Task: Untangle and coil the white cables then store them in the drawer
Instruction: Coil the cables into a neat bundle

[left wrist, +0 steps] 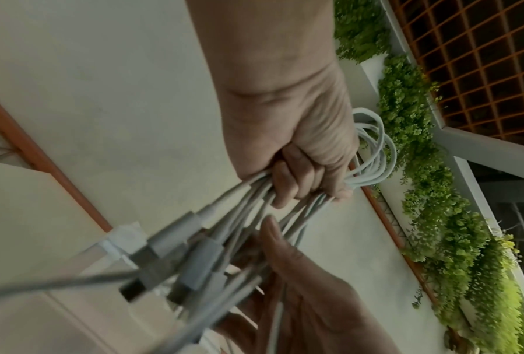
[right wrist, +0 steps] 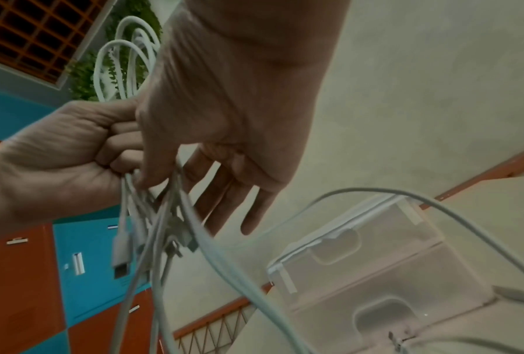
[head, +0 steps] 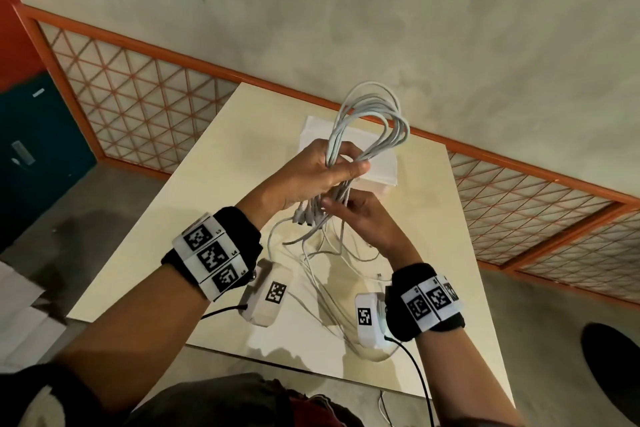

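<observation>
A square cream-topped table (head: 194,218) stands on a grey floor, with an orange-framed lattice panel (head: 131,97) running along the wall behind it. On the table's far side sits a translucent white plastic drawer unit (right wrist: 375,263) with recessed handles. Above it, the left hand (head: 311,177) is raised, fingers curled tight round a looped bundle of white cables (head: 374,121) whose loops stand up past the fist. Below the fist the plug ends (left wrist: 169,244) hang in a cluster, and loose strands trail down onto the tabletop. The right hand (head: 360,215) pinches the hanging strands between thumb and forefinger, its other fingers loosely extended.
</observation>
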The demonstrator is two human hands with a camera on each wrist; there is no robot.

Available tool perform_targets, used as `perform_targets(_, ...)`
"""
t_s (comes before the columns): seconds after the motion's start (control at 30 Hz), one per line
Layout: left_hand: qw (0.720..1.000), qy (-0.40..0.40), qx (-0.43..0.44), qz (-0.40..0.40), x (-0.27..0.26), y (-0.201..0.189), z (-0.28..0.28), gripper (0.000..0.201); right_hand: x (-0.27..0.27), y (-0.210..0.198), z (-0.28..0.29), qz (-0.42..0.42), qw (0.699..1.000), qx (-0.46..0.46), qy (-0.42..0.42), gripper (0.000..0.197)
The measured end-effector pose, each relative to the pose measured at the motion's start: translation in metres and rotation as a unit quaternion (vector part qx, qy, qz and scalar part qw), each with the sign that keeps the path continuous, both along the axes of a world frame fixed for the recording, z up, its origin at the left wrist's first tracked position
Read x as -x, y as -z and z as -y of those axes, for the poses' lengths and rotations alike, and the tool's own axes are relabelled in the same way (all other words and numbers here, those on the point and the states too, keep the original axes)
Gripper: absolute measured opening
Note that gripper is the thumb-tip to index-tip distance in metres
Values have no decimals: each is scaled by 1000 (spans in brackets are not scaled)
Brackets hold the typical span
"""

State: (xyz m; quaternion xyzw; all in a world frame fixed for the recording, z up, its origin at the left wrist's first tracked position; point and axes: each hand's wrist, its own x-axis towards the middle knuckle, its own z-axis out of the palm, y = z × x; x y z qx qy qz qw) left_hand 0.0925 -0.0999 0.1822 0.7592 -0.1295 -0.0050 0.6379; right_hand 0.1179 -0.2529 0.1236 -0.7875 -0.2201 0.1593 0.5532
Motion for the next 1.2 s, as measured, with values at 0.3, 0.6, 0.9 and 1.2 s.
perform_targets(0.3,998,-52,33,20,-3,-4,1,8,-2,4,5,-1,998,-20,52,31)
perform_targets(0.6,964,-144,217,50,-15,-8,-9,11,-9,67,44,-82,980,181,11,38)
perform_targets(0.9,988,-142,50,36,-19,18,-15,17,-17,73,61,28,949,256,179,49)
perform_targets(1.2,997,-47,-63,-14,-15,42,-3,15,-51,30,78,252,842,395,267,18)
